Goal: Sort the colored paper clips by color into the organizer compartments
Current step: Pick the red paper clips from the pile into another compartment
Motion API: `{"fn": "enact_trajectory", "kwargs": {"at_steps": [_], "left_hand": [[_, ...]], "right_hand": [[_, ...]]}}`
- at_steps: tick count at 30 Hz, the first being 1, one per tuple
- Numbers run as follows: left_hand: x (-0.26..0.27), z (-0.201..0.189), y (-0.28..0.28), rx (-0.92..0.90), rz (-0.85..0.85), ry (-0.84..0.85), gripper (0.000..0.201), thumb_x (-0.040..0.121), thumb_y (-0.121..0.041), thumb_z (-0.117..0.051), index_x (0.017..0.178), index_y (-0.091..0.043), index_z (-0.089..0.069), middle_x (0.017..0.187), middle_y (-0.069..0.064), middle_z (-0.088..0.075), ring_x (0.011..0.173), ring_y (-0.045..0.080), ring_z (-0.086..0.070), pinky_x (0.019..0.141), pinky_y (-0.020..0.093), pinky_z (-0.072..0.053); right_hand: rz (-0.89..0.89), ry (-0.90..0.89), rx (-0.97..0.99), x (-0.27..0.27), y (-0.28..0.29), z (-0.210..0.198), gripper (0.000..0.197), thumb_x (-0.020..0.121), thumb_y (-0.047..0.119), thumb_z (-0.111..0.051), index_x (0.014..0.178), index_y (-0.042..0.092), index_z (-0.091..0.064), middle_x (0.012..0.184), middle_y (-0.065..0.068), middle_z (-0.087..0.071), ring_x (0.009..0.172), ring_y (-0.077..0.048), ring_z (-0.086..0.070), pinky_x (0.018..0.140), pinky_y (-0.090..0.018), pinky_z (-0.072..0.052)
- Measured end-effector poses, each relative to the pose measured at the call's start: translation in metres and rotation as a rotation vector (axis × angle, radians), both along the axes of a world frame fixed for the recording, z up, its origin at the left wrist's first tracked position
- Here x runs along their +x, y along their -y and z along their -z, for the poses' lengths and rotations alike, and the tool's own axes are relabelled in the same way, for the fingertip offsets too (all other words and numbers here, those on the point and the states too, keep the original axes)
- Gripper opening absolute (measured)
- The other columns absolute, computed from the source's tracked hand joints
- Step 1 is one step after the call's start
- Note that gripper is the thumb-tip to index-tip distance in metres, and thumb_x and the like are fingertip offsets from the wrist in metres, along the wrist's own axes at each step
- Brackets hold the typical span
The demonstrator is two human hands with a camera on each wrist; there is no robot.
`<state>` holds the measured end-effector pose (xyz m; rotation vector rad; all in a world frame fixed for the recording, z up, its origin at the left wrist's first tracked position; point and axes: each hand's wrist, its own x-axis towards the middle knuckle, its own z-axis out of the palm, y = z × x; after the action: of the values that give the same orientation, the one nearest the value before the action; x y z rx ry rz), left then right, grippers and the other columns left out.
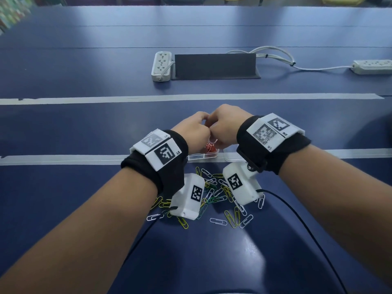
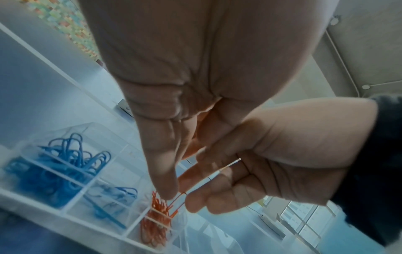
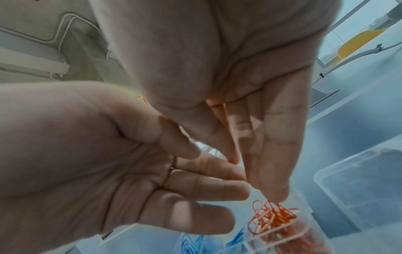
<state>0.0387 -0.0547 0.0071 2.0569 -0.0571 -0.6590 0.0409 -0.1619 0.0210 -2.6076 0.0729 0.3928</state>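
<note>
Head view: both hands meet above the clear organizer [image 1: 203, 156], which sits on the blue bench [image 1: 84, 128] just beyond a loose pile of paper clips [image 1: 220, 200]. The left hand [image 1: 192, 129] and the right hand [image 1: 226, 126] are knuckle to knuckle, fingers curled downward over the organizer's compartment of red clips [image 1: 209, 147]. The pile, on the near side of the organizer, holds yellow, white and green clips. Far beyond the organizer lie a white power strip [image 1: 161, 65] and a dark wedge-shaped block [image 1: 215, 65].

Left wrist view: the left hand [image 2: 174, 103] points its fingers down at the organizer [image 2: 71, 211], a fingertip touching a red clip [image 2: 178, 200] at the top of the red heap [image 2: 155, 223]. The right hand [image 2: 261, 163] is beside it, fingers bent; whether either hand actually pinches the clip I cannot tell. Blue clips [image 2: 60, 170] fill the compartments next to the red one.

Right wrist view: the right hand [image 3: 228, 77] reaches down with fingers close together, its tips touching the red heap [image 3: 274, 218] in the organizer [image 3: 304, 230]. The left hand [image 3: 108, 163] is alongside, palm showing, fingers loosely extended and holding nothing visible.
</note>
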Motion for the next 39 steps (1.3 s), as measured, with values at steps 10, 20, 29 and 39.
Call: {"fn": "enact_trajectory", "kwargs": {"at_steps": [10, 20, 29, 39], "left_hand": [[-0.006, 0.005, -0.005, 0.187, 0.073, 0.111, 0.043, 0.087, -0.009, -0.043, 0.129, -0.018, -0.045, 0.111, 0.019, -0.066, 0.094, 0.035, -0.066, 0.087, 0.044, -0.055], [-0.007, 0.004, -0.009, 0.245, 0.145, 0.185, 0.049, 0.087, -0.006, -0.036, 0.134, -0.022, -0.043, 0.120, 0.005, -0.064, 0.095, 0.026, -0.060, 0.072, 0.025, -0.041], [-0.012, 0.004, -0.011, 0.286, 0.198, 0.201, 0.052, 0.088, -0.008, -0.036, 0.137, -0.025, -0.039, 0.127, 0.003, -0.062, 0.102, 0.030, -0.059, 0.072, 0.024, -0.041], [-0.018, 0.008, -0.012, 0.275, 0.199, 0.237, 0.054, 0.087, -0.007, -0.038, 0.138, -0.024, -0.037, 0.126, -0.001, -0.063, 0.099, 0.019, -0.057, 0.079, 0.024, -0.040]], "right_hand": [[-0.087, -0.040, -0.018, -0.006, 0.005, 0.008, 0.031, 0.084, 0.006, -0.046, 0.094, 0.023, -0.069, 0.100, -0.005, -0.071, 0.092, -0.023, -0.064, 0.077, -0.026, -0.049], [-0.142, -0.021, -0.029, -0.004, 0.018, 0.016, 0.028, 0.078, 0.004, -0.062, 0.097, 0.022, -0.069, 0.094, 0.003, -0.065, 0.082, -0.014, -0.057, 0.066, -0.020, -0.041], [-0.165, -0.058, -0.047, -0.002, 0.017, 0.014, 0.020, 0.079, 0.014, -0.062, 0.095, 0.026, -0.067, 0.090, 0.005, -0.063, 0.086, -0.016, -0.058, 0.076, -0.025, -0.044], [-0.157, 0.004, -0.092, -0.011, 0.009, 0.016, 0.024, 0.085, 0.013, -0.053, 0.105, 0.018, -0.064, 0.097, -0.002, -0.058, 0.105, -0.023, -0.059, 0.082, -0.029, -0.045]]}}
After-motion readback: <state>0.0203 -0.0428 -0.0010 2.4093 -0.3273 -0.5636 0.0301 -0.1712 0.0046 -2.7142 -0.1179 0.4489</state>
